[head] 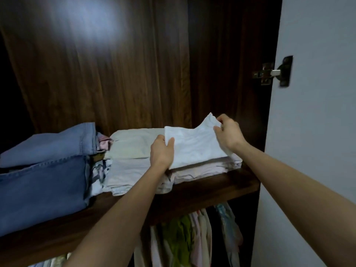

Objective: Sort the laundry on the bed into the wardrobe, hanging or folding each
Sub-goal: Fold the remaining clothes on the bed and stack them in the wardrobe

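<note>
Dark wood-grain wardrobe (pixel 119 70) interior filling most of the view, with a patch of light glare high on the back panel. White wardrobe door (pixel 316 132) swung open on the right, carrying a metal hinge (pixel 273 72) at its inner edge. Wooden shelf (pixel 192 197) running across the middle, front edge dark brown. Folded blue jeans (pixel 42 170) stacked at the left of the shelf, a bit of pink cloth tucked just beside them. Pile of pale folded garments (pixel 131 162) in the middle and right of the shelf, edges slightly overhanging the front. Row of hanging clothes (pixel 192 237) below the shelf, among them a green piece and several pale ones. Folded white garment (pixel 194 145) lying on top of the pale pile, far right corner lifted off it. Left hand (pixel 162 151) gripping the left edge of the white garment, thumb on top, fingers curled under the cloth. Right hand (pixel 228 132) pinching the raised far corner of the same garment between thumb and fingertips. Both bare forearms reaching in from the lower edge of the view.
</note>
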Motion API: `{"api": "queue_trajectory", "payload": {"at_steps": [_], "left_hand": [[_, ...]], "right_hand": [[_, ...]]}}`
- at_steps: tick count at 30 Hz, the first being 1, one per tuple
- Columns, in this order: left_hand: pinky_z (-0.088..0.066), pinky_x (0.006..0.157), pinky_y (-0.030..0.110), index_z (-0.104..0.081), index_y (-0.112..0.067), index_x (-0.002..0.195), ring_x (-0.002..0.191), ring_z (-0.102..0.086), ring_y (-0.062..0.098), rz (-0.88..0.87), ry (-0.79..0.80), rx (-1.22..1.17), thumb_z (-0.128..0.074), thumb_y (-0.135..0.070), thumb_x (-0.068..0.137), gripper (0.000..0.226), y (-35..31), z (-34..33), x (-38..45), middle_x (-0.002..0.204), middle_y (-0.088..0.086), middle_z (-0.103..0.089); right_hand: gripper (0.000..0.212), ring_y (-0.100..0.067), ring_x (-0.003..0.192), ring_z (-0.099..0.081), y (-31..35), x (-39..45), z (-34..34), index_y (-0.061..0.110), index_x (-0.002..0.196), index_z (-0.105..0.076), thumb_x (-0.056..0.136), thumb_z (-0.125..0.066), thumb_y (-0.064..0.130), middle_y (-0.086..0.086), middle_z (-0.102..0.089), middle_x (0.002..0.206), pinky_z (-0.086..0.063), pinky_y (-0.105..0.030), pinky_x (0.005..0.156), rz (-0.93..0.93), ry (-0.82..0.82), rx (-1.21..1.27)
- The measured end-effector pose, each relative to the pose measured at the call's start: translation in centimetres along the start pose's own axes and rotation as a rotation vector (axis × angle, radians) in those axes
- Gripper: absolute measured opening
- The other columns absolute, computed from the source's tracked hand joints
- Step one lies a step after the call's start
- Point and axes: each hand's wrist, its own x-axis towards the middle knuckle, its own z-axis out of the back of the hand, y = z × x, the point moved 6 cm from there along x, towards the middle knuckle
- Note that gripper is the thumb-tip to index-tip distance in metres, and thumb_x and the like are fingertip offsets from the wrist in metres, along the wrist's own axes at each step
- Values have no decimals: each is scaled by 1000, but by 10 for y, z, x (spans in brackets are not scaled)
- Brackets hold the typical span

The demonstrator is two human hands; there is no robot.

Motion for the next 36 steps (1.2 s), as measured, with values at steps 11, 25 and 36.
{"api": "queue_trajectory", "payload": {"at_steps": [11, 25, 36], "left_hand": [[-41, 80, 33, -53, 5, 116, 108, -57, 34, 149, 172, 343, -53, -32, 96, 43, 56, -80, 46, 117, 20, -62], [-2, 117, 57, -10, -26, 154, 148, 6, 33, -23, 580, 686, -19, -58, 97, 65, 81, -135, 31, 162, 4, 4], [-46, 89, 38, -47, -16, 134, 118, -52, 28, -187, 222, 691, -45, -42, 97, 45, 7, -25, -15, 129, 9, -57]], "right_hand": [[23, -27, 86, -60, -80, 58, -59, 8, 115, -49, 94, -56, 15, -14, -61, 102, -43, -31, 64, -60, 157, -225], [65, -30, 147, 0, -134, 41, -133, 21, 152, -18, 98, -15, 57, -10, -4, 161, -6, -46, 119, 94, 580, -661], [36, -32, 119, -47, -55, 19, -85, 5, 98, -69, 96, -44, 31, -15, -61, 117, -31, -39, 106, 224, 139, -360]]}}
